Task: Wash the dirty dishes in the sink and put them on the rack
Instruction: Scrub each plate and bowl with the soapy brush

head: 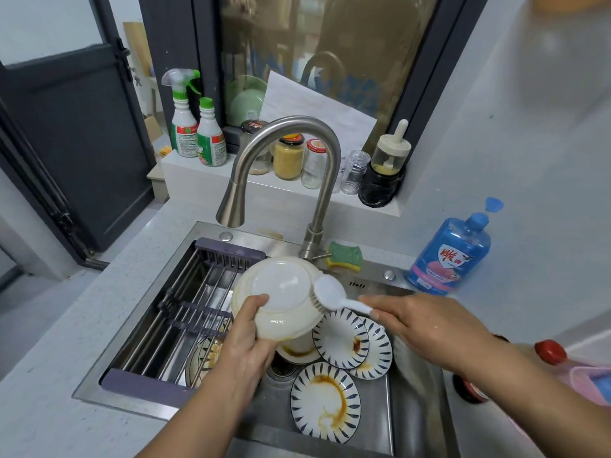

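Observation:
My left hand (246, 338) grips a white bowl (281, 292) by its rim, bottom turned up, above the sink (416, 408). My right hand (426, 325) holds the handle of a white dish brush (330, 292), whose bristles touch the bowl's right side. Below lie three blue-striped plates stained with brown sauce (325, 403), (340, 338), (377, 352), and a white dish (297, 350) under the bowl. Another stained plate (205, 355) lies beneath the rack (185, 309), a steel and purple frame across the sink's left half.
The steel faucet (287, 153) arches over the sink. A green and yellow sponge (344, 257) lies behind it, a blue detergent bottle (453, 252) stands at the right. Spray bottles (195, 127) and jars (289, 157) line the window ledge. A red-capped bottle (550, 353) sits at far right.

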